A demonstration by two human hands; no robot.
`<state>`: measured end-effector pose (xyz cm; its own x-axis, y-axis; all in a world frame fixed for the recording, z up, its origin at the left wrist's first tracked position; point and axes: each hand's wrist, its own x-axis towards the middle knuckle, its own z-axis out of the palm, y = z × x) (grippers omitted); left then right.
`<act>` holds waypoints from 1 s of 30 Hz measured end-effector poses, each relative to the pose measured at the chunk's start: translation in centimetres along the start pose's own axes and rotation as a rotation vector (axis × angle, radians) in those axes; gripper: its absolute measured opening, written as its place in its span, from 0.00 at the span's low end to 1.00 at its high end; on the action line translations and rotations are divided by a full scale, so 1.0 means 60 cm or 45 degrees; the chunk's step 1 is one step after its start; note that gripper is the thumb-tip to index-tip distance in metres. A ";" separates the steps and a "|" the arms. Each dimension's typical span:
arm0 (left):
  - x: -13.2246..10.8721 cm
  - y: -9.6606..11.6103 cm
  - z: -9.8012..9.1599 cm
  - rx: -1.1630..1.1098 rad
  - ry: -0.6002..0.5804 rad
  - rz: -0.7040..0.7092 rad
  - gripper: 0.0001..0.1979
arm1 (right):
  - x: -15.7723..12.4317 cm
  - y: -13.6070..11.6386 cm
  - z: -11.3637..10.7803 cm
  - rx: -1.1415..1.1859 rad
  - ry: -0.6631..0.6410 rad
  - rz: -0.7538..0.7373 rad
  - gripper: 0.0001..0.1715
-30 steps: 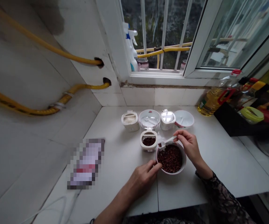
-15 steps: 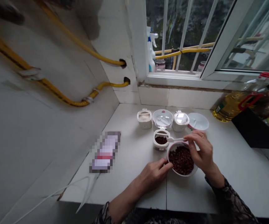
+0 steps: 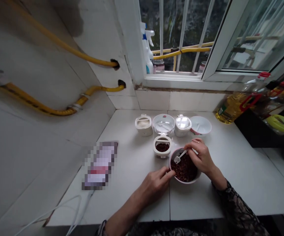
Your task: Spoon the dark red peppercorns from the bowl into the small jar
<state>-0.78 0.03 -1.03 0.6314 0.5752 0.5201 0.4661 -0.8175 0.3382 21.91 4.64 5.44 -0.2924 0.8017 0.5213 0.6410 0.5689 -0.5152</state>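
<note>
A small white spoon (image 3: 177, 159) is held by its handle between the thumb and fingers of the right hand (image 3: 199, 156), which are closed in a pinch, the other fingers being curled. The spoon's scoop is pointed left and nearward, over the left part of the near bowl (image 3: 187, 182); whether the dark red flakes (image 3: 187, 170) inside are touched by it cannot be told. The near bowl is set upright on the white counter (image 3: 129, 164), at the near side between the two hands. Its left rim is gripped by the left hand (image 3: 156, 181), the thumb being laid at the edge and the fingers partly curled. Just beyond the near bowl, to the left, an open jar (image 3: 162, 154) is seen partly filled with similar dark red flakes, its clear lid raised at the far side. Farther off, a row is formed, from left to right, by a pale-filled jar (image 3: 144, 132), a flower-marked bowl (image 3: 164, 116), a clear-lidded jar (image 3: 182, 132) and a white bowl (image 3: 206, 126). At far right, an oil bottle (image 3: 230, 106) is placed beside a black rack (image 3: 249, 132).
</note>
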 end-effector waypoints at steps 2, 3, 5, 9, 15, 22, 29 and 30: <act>0.001 0.000 -0.001 0.004 0.012 0.011 0.14 | -0.002 0.001 -0.004 0.048 0.036 0.066 0.11; 0.001 0.000 -0.001 0.003 0.014 0.016 0.14 | -0.003 0.002 -0.006 0.067 0.043 0.092 0.12; 0.002 0.000 -0.001 -0.001 0.021 0.023 0.14 | -0.004 0.003 -0.008 0.090 0.050 0.130 0.12; 0.002 0.000 -0.001 -0.011 0.035 0.032 0.13 | -0.004 0.004 -0.007 0.012 0.055 0.074 0.11; 0.001 0.001 -0.002 -0.016 0.013 0.016 0.13 | -0.003 -0.003 0.002 0.077 -0.070 0.036 0.13; 0.001 0.000 -0.002 -0.023 0.014 0.020 0.13 | -0.005 0.002 -0.003 0.237 0.004 0.379 0.12; 0.000 0.000 -0.002 -0.005 0.002 0.009 0.13 | -0.009 0.008 -0.003 0.143 0.069 0.283 0.12; 0.001 0.001 -0.003 -0.002 0.000 0.008 0.14 | -0.010 0.008 -0.003 0.132 0.065 0.245 0.12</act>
<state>-0.82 0.02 -0.86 0.6343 0.5703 0.5220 0.4615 -0.8210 0.3362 22.51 4.43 5.01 -0.1339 0.8886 0.4387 0.6042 0.4241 -0.6746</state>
